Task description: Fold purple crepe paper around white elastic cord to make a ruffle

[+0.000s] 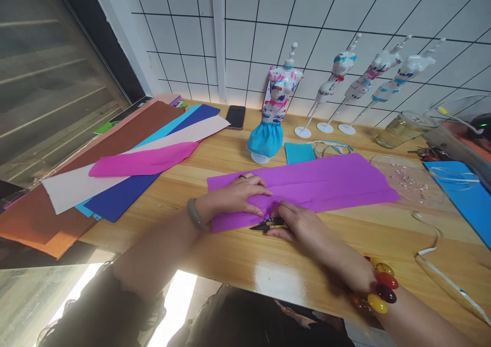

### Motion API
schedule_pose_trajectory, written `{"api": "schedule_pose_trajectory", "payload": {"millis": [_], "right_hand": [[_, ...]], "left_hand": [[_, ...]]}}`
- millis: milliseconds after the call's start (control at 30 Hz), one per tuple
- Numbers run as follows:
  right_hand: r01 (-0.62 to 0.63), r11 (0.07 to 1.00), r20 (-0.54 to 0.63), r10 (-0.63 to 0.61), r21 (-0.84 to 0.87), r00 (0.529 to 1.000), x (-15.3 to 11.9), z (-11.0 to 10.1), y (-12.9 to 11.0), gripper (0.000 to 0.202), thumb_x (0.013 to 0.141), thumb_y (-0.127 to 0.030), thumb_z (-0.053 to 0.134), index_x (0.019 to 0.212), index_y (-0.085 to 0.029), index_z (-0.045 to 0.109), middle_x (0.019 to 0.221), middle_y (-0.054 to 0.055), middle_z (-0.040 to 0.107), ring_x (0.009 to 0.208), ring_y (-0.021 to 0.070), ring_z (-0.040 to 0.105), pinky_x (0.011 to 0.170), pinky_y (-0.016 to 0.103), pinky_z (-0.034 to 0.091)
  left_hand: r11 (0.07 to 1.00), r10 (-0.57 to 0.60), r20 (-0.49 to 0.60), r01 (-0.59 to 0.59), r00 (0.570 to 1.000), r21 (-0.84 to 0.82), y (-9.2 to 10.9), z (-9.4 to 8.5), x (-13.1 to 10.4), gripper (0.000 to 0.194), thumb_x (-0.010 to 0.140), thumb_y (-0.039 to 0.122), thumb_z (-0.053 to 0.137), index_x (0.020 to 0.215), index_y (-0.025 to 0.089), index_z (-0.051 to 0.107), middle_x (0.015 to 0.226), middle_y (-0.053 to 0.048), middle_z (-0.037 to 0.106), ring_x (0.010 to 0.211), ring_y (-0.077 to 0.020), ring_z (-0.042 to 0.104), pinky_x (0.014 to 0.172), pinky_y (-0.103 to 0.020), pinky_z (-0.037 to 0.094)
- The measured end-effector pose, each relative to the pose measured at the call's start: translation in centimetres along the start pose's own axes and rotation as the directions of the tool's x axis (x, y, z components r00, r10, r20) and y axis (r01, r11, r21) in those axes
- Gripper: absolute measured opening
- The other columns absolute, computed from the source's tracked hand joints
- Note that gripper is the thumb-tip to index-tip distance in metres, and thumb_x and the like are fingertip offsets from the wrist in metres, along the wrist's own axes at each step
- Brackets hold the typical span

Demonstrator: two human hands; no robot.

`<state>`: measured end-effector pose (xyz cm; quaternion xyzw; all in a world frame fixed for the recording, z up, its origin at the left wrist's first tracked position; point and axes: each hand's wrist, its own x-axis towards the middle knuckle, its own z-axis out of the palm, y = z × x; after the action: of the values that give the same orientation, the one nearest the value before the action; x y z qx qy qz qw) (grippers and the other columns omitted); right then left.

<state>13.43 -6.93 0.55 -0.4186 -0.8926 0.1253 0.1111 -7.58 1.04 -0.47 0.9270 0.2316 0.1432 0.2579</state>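
A long purple sheet lies across the wooden table. My left hand rests on its left part with the fingers spread, and a grey bangle circles that wrist. Just to the right, my right hand is closed around small black snips. Their pointed end faces left at the sheet's near edge. Whether the blades touch the sheet is hard to tell. Behind the sheet stands a small painted dress form wearing a blue gathered skirt.
Coloured sheets overlap at the left, near a phone. Several painted forms lean at the back right. A glass jar, a clear dish of beads, a blue sheet and a loose ribbon lie right.
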Motion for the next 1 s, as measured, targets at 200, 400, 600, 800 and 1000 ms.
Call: {"api": "schedule_pose_trajectory", "payload": {"millis": [200,400,600,800,1000], "right_hand": [[-0.007,1.0,0.01,0.007,0.027,1.0,0.06,0.08,0.03,0.028,0.084,-0.041,0.054,0.091,-0.015,0.055,0.088,0.009,0.064,0.08,0.0231,0.063,0.069,0.035,0.049],[-0.025,1.0,0.031,0.025,-0.012,0.999,0.1,-0.1,-0.15,0.031,0.082,-0.045,0.055,0.087,-0.015,0.055,0.083,0.008,0.064,0.074,0.0228,0.062,0.065,0.034,0.049],[-0.029,0.999,0.059,0.03,-0.016,0.998,0.44,-0.21,-0.56,0.032,0.081,-0.046,0.056,0.088,-0.014,0.056,0.083,0.009,0.064,0.077,0.023,0.063,0.066,0.034,0.049],[-0.032,0.999,0.05,0.032,-0.003,0.998,0.56,-0.17,-0.68,0.033,0.083,-0.047,0.053,0.092,-0.015,0.056,0.085,0.01,0.064,0.078,0.0228,0.062,0.068,0.034,0.049],[-0.024,1.0,0.014,0.024,-0.004,1.0,0.42,0.07,-0.46,0.028,0.083,-0.044,0.054,0.085,-0.016,0.055,0.08,0.007,0.064,0.072,0.0218,0.062,0.064,0.033,0.047]], "left_hand": [[1.0,0.0,-0.013,0.0,1.0,-0.01,0.06,-0.05,0.09,0.054,0.075,0.048,0.061,0.123,0.027,0.051,0.118,-0.006,0.049,0.114,-0.0235,0.041,0.1,-0.036,0.026],[0.999,-0.008,0.008,0.009,1.0,-0.039,-0.38,0.19,0.13,0.053,0.075,0.047,0.062,0.123,0.028,0.051,0.117,-0.006,0.049,0.113,-0.0247,0.04,0.096,-0.036,0.029],[0.999,0.001,0.007,-0.001,1.0,-0.036,-0.22,-0.06,0.16,0.053,0.074,0.048,0.062,0.122,0.026,0.052,0.119,-0.006,0.049,0.114,-0.0244,0.04,0.098,-0.035,0.027],[1.0,-0.001,0.022,0.002,1.0,-0.031,0.25,-0.37,0.13,0.049,0.076,0.043,0.062,0.122,0.028,0.052,0.117,-0.005,0.049,0.114,-0.0236,0.041,0.097,-0.034,0.028],[1.0,-0.003,0.012,0.004,1.0,-0.007,-0.1,-0.07,0.17,0.052,0.075,0.047,0.062,0.122,0.027,0.052,0.118,-0.006,0.049,0.115,-0.0237,0.039,0.1,-0.034,0.025]]}}
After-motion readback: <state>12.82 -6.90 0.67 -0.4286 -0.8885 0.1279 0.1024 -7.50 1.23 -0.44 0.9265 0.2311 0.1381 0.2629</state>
